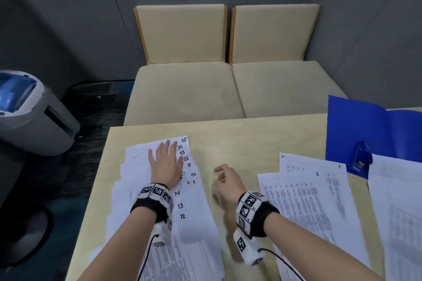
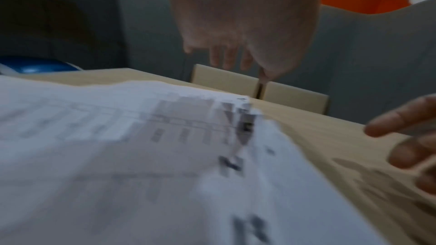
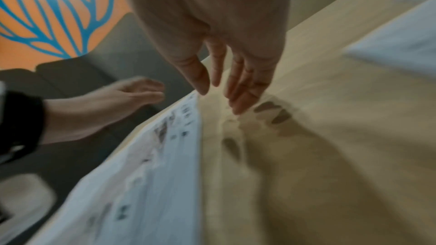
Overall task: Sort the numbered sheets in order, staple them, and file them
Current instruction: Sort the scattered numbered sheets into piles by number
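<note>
A fanned row of numbered sheets (image 1: 189, 189) lies on the left half of the table, with handwritten numbers 12 to 25 along its right edge. My left hand (image 1: 165, 162) rests flat on the upper sheets, fingers straight. My right hand (image 1: 225, 179) hovers over bare wood just right of the fan, fingers loosely curled, holding nothing. A second spread of sheets (image 1: 312, 194), marked 1 and 2, lies to the right. A blue stapler (image 1: 360, 157) sits on an open blue folder (image 1: 374, 128) at the far right. In the left wrist view the sheets (image 2: 141, 156) are blurred.
The light wooden table (image 1: 251, 141) ends just beyond the sheets. Two beige cushioned seats (image 1: 228, 89) stand behind it. A grey and blue machine (image 1: 29, 112) stands on the floor to the left. More printed sheets (image 1: 397, 212) lie at the right edge.
</note>
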Demonstrator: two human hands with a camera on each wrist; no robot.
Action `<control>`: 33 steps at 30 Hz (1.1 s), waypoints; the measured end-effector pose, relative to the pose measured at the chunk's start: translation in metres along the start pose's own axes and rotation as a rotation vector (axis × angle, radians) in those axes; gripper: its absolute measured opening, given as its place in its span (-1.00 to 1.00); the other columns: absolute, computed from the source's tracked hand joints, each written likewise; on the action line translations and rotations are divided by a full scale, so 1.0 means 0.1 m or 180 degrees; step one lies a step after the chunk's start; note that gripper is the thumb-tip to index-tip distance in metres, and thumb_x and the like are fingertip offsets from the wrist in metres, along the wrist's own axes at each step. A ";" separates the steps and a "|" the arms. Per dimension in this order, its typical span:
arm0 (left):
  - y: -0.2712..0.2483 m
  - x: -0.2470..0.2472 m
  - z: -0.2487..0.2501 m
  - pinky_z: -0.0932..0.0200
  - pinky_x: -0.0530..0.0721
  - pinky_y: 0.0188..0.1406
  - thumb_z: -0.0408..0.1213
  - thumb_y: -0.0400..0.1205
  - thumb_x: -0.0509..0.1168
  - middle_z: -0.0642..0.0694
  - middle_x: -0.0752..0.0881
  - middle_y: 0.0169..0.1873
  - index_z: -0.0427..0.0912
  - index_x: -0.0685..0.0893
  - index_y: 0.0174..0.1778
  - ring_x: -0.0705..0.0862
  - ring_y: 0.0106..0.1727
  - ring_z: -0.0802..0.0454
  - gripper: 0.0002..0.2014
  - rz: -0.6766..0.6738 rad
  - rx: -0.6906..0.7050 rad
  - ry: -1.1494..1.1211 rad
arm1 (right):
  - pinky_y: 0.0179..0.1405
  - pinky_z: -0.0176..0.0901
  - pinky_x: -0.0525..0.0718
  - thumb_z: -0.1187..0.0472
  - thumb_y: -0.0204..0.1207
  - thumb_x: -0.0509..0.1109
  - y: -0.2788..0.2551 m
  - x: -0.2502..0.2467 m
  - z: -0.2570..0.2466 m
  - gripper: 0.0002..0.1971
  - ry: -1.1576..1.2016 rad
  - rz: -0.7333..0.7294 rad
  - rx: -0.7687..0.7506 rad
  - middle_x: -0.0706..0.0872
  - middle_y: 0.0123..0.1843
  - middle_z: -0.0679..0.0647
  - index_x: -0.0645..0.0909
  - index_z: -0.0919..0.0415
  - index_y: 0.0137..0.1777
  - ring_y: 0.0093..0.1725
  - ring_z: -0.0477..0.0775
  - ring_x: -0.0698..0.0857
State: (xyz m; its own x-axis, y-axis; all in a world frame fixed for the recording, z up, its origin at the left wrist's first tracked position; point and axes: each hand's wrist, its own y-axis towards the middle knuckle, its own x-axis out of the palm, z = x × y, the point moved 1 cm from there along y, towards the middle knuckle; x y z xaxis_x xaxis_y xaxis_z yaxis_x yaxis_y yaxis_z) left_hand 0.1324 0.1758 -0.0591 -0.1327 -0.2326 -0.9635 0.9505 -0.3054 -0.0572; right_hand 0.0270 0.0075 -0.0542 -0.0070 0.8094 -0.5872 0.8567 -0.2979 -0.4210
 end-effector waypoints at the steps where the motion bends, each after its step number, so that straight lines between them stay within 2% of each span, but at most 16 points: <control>1: -0.06 0.01 0.20 -0.29 0.16 0.50 -0.22 0.66 0.19 -0.20 0.45 0.48 -0.15 0.43 0.48 0.39 0.51 -0.16 -0.57 0.0302 0.0266 -0.0049 | 0.16 -0.09 0.61 0.34 0.50 0.25 -0.05 -0.14 0.15 -0.72 0.0065 0.0135 -0.0045 0.57 0.09 0.08 0.54 0.11 0.18 0.03 0.08 0.62; 3: -0.22 0.10 0.66 -0.19 0.47 0.24 -0.36 0.53 0.31 -0.18 0.63 0.21 -0.15 0.59 0.28 0.61 0.20 -0.21 -0.63 0.0543 0.0762 -0.0200 | 0.13 -0.02 0.65 0.36 0.53 0.25 -0.14 -0.45 0.49 -0.80 0.0136 0.0440 0.0012 0.58 0.08 0.10 0.56 0.09 0.06 0.00 0.07 0.64; 6: -0.48 0.33 1.35 -0.03 0.58 0.00 -0.33 0.58 0.23 -0.13 0.59 0.10 -0.13 0.56 0.28 0.62 0.03 -0.15 -0.67 0.0168 0.1035 -0.0449 | 0.02 -0.03 0.67 0.36 0.58 0.22 -0.29 -1.00 1.09 -0.83 0.0067 0.0953 0.0353 0.61 0.12 0.17 0.57 0.12 0.05 -0.06 0.09 0.65; 8: -0.65 0.52 1.71 0.02 0.60 0.02 -0.26 0.65 0.15 -0.12 0.54 0.17 -0.14 0.47 0.33 0.60 0.08 -0.11 -0.68 -0.0225 0.0699 -0.0703 | 0.00 -0.05 0.66 0.34 0.59 0.19 -0.42 -1.36 1.49 -0.83 -0.0055 0.1256 0.0771 0.61 0.18 0.21 0.54 0.12 0.06 -0.04 0.15 0.65; 9: -0.73 0.61 1.87 0.02 0.60 0.08 -0.22 0.66 0.14 -0.13 0.51 0.21 -0.16 0.43 0.34 0.58 0.12 -0.11 -0.67 -0.0415 0.0405 -0.0874 | 0.06 -0.02 0.64 0.32 0.59 0.20 -0.49 -1.52 1.68 -0.83 -0.0169 0.1338 0.1037 0.57 0.22 0.21 0.53 0.11 0.09 0.05 0.19 0.63; 12: -0.84 0.75 2.22 -0.02 0.53 0.27 -0.12 0.64 0.19 -0.23 0.43 0.29 -0.24 0.35 0.34 0.51 0.25 -0.21 -0.59 -0.0888 -0.0599 -0.1168 | 0.26 0.04 0.55 0.29 0.56 0.23 -0.64 -1.83 2.11 -0.71 -0.0258 0.1206 0.1658 0.46 0.35 0.24 0.48 0.16 0.28 0.30 0.30 0.52; 15: -0.80 0.73 2.46 -0.09 0.55 0.31 -0.09 0.56 0.31 -0.28 0.32 0.37 -0.27 0.27 0.40 0.48 0.33 -0.31 -0.42 -0.1260 -0.1459 -0.1408 | 0.28 0.05 0.58 0.25 0.50 0.31 -0.71 -1.91 2.30 -0.62 0.0005 0.0939 0.1630 0.45 0.37 0.25 0.45 0.19 0.32 0.27 0.28 0.56; 17: -0.78 0.73 2.56 -0.11 0.59 0.29 -0.17 0.53 0.35 -0.30 0.24 0.42 -0.28 0.20 0.45 0.49 0.33 -0.33 -0.35 -0.1396 -0.1666 -0.1551 | 0.21 -0.01 0.60 0.21 0.45 0.37 -0.75 -1.89 2.31 -0.57 0.0101 0.0818 0.1526 0.40 0.34 0.21 0.43 0.18 0.32 0.22 0.26 0.58; 19: -0.78 0.77 2.60 -0.08 0.63 0.20 -0.29 0.51 0.36 -0.32 0.23 0.42 -0.26 0.19 0.46 0.52 0.29 -0.34 -0.35 -0.1304 -0.1762 -0.1649 | 0.11 -0.05 0.63 0.19 0.41 0.42 -0.77 -1.87 2.31 -0.48 0.0314 0.0728 0.1437 0.43 0.31 0.20 0.39 0.20 0.36 0.14 0.24 0.62; 21: -0.81 0.82 2.60 -0.07 0.67 0.02 -0.32 0.52 0.35 -0.33 0.37 0.34 -0.25 0.23 0.41 0.58 0.17 -0.32 -0.41 -0.1153 -0.1776 -0.1878 | 0.03 -0.14 0.61 0.25 0.47 0.36 -0.77 -1.88 2.33 -0.46 0.0503 0.0583 0.1325 0.55 0.31 0.22 0.34 0.23 0.45 0.13 0.22 0.64; 23: -0.84 0.85 2.60 0.01 0.64 -0.14 -0.22 0.58 0.31 -0.30 0.58 0.15 -0.24 0.35 0.31 0.65 -0.02 -0.24 -0.56 -0.0992 -0.1669 -0.2084 | 0.07 -0.23 0.55 0.29 0.53 0.30 -0.75 -1.92 2.36 -0.56 0.0554 0.0478 0.1184 0.64 0.31 0.19 0.43 0.24 0.43 0.23 0.20 0.64; 25: -0.86 0.86 2.62 0.03 0.60 -0.06 -0.09 0.66 0.18 -0.28 0.68 0.04 -0.24 0.49 0.16 0.63 -0.06 -0.21 -0.70 -0.0678 -0.1568 -0.2090 | 0.21 -0.20 0.55 0.29 0.54 0.28 -0.77 -1.99 2.38 -0.61 0.0624 0.0550 0.1041 0.65 0.33 0.17 0.51 0.26 0.37 0.30 0.19 0.63; 27: -0.87 0.88 2.65 0.01 0.54 0.01 -0.12 0.72 0.07 -0.32 0.69 0.05 -0.30 0.55 0.10 0.62 -0.01 -0.24 -0.69 -0.0357 -0.1496 -0.1987 | 0.31 -0.15 0.50 0.30 0.54 0.27 -0.80 -2.10 2.43 -0.56 0.0778 0.0693 0.1014 0.61 0.40 0.14 0.48 0.28 0.44 0.37 0.18 0.58; 29: -0.87 0.91 2.71 -0.05 0.56 0.09 -0.24 0.71 0.08 -0.35 0.64 0.14 -0.33 0.56 0.13 0.62 0.07 -0.30 -0.74 -0.0240 -0.1369 -0.1846 | 0.25 -0.15 0.52 0.33 0.54 0.22 -0.84 -2.27 2.51 -0.58 0.0978 0.0872 0.1041 0.63 0.36 0.13 0.50 0.25 0.41 0.33 0.20 0.60; 31: -0.89 0.96 2.80 -0.09 0.58 0.16 -0.28 0.66 0.16 -0.36 0.53 0.22 -0.33 0.51 0.22 0.59 0.13 -0.33 -0.73 -0.0405 -0.1198 -0.1608 | 0.16 -0.14 0.53 0.36 0.54 0.17 -0.87 -2.45 2.64 -0.61 0.1020 0.1077 0.1112 0.68 0.26 0.17 0.54 0.23 0.35 0.23 0.24 0.63; 33: -0.92 1.00 2.93 -0.10 0.55 0.23 -0.12 0.59 0.30 -0.34 0.46 0.27 -0.32 0.44 0.31 0.53 0.22 -0.32 -0.55 -0.0643 -0.1064 -0.1189 | 0.09 -0.13 0.56 0.36 0.54 0.14 -0.92 -2.60 2.79 -0.65 0.1027 0.1221 0.1200 0.70 0.19 0.20 0.56 0.24 0.28 0.09 0.22 0.65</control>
State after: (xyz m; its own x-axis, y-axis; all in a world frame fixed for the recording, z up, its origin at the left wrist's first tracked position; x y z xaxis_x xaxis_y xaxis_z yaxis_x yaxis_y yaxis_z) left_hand -0.0510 -0.0896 -0.0736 -0.3551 -0.5308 -0.7695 0.9252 -0.0818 -0.3705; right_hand -0.1933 -0.3165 -0.0558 0.4713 0.7040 -0.5312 0.5263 -0.7079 -0.4712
